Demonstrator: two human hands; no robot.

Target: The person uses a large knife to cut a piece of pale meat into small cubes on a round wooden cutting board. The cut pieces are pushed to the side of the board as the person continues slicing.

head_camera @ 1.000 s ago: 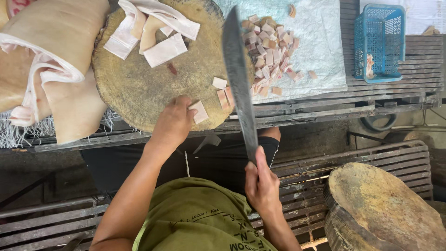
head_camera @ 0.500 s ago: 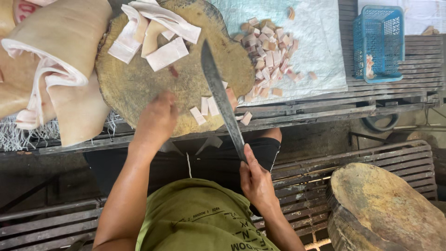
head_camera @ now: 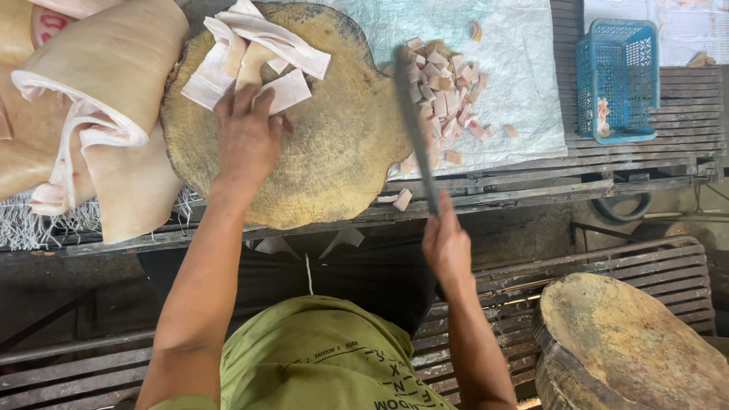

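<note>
My left hand (head_camera: 247, 137) rests on the round wooden chopping block (head_camera: 334, 159), fingers touching the pale pork skin strips (head_camera: 254, 53) piled at its far side. My right hand (head_camera: 446, 243) grips the handle of a long cleaver (head_camera: 414, 125), whose blade points away from me along the block's right edge. A heap of small cut pork pieces (head_camera: 444, 87) lies on the white plastic sheet (head_camera: 524, 68) right of the block. A few pieces sit at the block's near right edge (head_camera: 401, 199).
Large slabs of pork skin (head_camera: 91, 114) lie to the left of the block. A blue plastic basket (head_camera: 615, 80) stands at the right on the slatted bench. A second round wooden block (head_camera: 630, 345) sits low at the right.
My left hand moved from the block's near edge up to the skin strips. The cleaver swung right, pushing the cut pieces off the block toward the heap.
</note>
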